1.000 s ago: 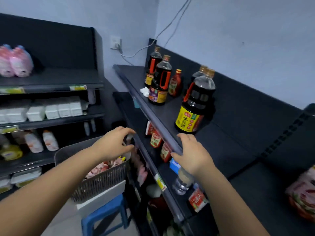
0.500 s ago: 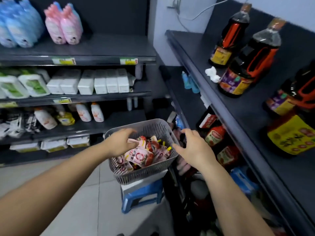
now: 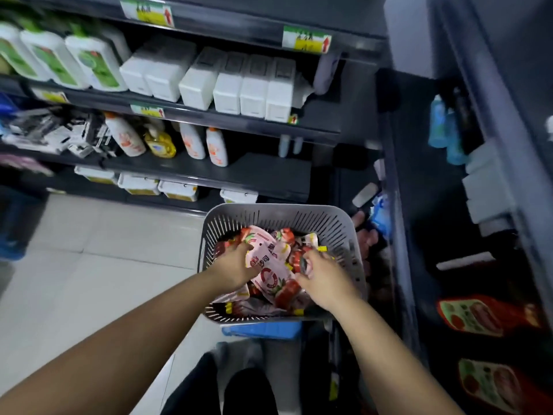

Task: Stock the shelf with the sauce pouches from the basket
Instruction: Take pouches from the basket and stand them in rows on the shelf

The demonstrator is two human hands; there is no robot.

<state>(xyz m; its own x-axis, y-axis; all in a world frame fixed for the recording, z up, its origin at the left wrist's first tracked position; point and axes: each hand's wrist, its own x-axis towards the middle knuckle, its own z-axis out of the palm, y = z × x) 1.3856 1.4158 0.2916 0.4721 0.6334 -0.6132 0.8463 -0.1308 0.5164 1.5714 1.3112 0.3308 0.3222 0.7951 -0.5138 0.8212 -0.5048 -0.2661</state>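
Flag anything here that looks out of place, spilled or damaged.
Nothing spilled or damaged shows. The sauce pouches lie in a jumbled heap in the grey basket, crossing at all angles, where the left hand and right hand grip some. The white boxes behind stand in a row; blurred edges cannot be judged.
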